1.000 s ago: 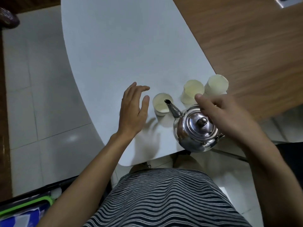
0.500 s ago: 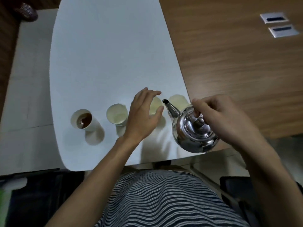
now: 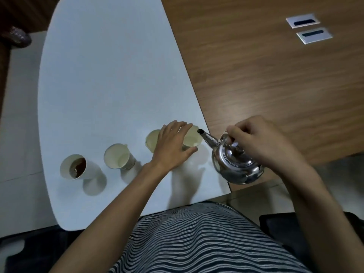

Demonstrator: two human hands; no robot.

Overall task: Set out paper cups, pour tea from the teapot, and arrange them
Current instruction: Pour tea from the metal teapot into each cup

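At the right end of the cup row, the right hand (image 3: 264, 142) has its fingers curled tight around the top handle of the round polished steel teapot (image 3: 234, 162), a closed grip that carries the pot just above the near edge of the pale blue-white surface (image 3: 110, 75), spout aimed left toward the cups. Beside it the left hand (image 3: 173, 146) lies spread and flat, grip open, fingers draped over the gap between two empty cream paper cups (image 3: 192, 137), apparently steadying the one nearest the spout; whether the palm presses on a rim cannot be told. Further left stands another empty white paper cup (image 3: 118, 157), and well apart at the far left a white paper cup holding dark tea (image 3: 75, 167). Judging from this, one cup is filled and three remain. To pour well, the spout tip should come over the middle of the nearest cup before tilting, the tilt should be slow since the light paper would tip easily, and the left fingers should stay on the cup's wall, clear of the stream. Behind, a brown wood-grain desktop (image 3: 266, 66) adjoins the white one.
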